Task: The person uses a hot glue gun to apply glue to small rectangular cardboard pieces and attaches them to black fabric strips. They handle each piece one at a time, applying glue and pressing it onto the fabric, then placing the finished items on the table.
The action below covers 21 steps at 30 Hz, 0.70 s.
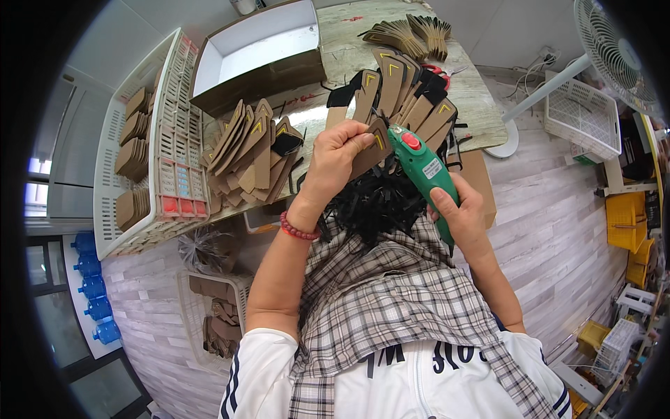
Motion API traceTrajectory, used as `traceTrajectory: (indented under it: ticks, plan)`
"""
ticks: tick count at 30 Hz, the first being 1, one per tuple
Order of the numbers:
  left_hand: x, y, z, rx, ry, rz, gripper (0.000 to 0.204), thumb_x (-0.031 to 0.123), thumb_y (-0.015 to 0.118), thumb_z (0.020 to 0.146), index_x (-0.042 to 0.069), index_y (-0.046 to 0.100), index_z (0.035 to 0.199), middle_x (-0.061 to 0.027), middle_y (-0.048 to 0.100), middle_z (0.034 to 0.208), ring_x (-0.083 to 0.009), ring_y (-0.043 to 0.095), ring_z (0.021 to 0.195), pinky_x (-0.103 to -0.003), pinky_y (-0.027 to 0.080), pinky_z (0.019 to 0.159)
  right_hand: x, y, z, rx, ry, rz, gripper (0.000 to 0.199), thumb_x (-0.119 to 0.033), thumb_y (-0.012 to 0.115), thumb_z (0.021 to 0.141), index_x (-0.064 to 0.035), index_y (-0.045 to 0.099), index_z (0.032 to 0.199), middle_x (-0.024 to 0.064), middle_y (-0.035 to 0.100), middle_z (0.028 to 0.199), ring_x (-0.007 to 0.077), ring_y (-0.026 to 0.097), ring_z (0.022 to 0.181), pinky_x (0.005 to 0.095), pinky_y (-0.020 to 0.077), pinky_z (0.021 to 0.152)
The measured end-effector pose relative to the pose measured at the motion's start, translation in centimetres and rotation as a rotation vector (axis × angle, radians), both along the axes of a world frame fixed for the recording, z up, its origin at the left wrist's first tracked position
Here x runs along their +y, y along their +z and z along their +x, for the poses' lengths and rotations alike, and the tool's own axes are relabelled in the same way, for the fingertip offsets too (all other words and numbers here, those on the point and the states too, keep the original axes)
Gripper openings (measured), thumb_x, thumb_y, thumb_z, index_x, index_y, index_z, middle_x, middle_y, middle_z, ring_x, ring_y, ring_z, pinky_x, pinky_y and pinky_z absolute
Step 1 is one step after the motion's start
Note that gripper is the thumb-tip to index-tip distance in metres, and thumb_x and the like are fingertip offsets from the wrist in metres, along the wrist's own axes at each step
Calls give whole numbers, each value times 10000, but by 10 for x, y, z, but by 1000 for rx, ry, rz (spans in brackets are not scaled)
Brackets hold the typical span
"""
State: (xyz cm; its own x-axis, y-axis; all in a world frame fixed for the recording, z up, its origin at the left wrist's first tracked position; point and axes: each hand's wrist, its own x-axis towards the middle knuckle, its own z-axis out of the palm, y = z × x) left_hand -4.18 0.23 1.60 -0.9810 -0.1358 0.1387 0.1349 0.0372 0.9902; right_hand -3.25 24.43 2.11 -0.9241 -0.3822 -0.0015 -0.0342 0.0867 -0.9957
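My right hand (462, 208) is wrapped around a pair of green electric scissors (427, 167) with a red button. My left hand (333, 155) pinches a brown flat piece (371, 152) with a yellow angled mark. The scissors' tip is right beside that piece; whether the blades touch it is too small to tell. Below both hands, a heap of black strip scraps (380, 206) lies on my checked apron (391, 300). Just beyond the hands, brown pieces with black parts (391, 80) lie fanned out on the table (349, 52).
Left on the table is another pile of brown pieces (251, 153), with an open cardboard box (262, 87) behind it. A white crate (150, 160) holds stacked pieces. Red-handled scissors (436, 70) lie at the far right. A fan (583, 66) stands beyond the table's right edge.
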Motion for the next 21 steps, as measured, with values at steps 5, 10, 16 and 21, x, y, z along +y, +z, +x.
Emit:
traceTrajectory:
  ticks: [5, 10, 16, 21]
  plan:
    - [-13, 3, -2, 54, -70, -142, 117, 56, 622, 871, -57, 627, 898, -29, 575, 772, -102, 512, 722, -239, 419, 681, 4, 0, -2, 20, 28, -6, 295, -247, 666, 890, 9, 613, 1028, 5, 578, 705, 59, 520, 597, 217, 432, 539]
    - [-26, 24, -5, 98, -127, -355, 123, 76, 634, 864, -40, 624, 904, -62, 551, 767, -157, 530, 717, -273, 425, 683, 6, 2, -2, 6, 33, 0, 304, -258, 672, 883, 4, 616, 1025, 0, 575, 698, 54, 519, 597, 217, 428, 538]
    - [-34, 50, -10, 100, -170, -669, 168, 154, 610, 874, -14, 619, 870, -108, 566, 793, -281, 547, 721, -344, 429, 675, 7, 2, -4, 19, 32, 32, 322, -275, 678, 878, 5, 620, 1025, -4, 565, 674, 55, 514, 588, 219, 424, 533]
    - [-37, 58, -13, 120, -195, -838, 159, 169, 599, 881, 10, 610, 872, -91, 520, 779, -267, 472, 783, -333, 386, 769, 7, 4, -4, 22, 32, 52, 332, -281, 679, 877, 6, 620, 1034, -2, 566, 676, 56, 515, 591, 220, 423, 533]
